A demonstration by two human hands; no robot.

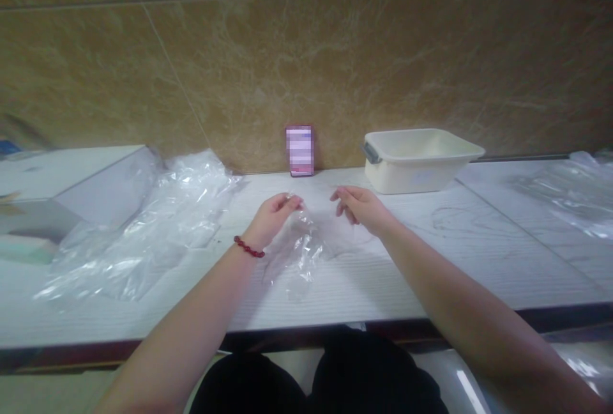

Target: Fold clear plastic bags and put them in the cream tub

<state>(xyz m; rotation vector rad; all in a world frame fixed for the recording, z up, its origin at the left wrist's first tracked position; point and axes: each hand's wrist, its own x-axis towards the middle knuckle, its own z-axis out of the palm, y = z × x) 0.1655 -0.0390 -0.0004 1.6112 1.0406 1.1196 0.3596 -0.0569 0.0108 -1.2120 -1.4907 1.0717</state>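
My left hand [274,214], with a red bead bracelet [249,247] on its wrist, pinches the top edge of a clear plastic bag [302,254]. The thin, crinkled bag hangs down from the fingers over the white table [364,292]. To its right, my right hand [359,207] is held in the air with fingers bent and apart. Nothing shows between those fingers, and a gap separates them from the bag's held edge.
A phone [301,152] leans upright against the tiled wall [268,69]. Right of it stands a cream plastic bin [407,174] with a grey handle. A heap of clear bags [158,222] lies left beside a white box [105,177]. More clear plastic [575,190] lies far right.
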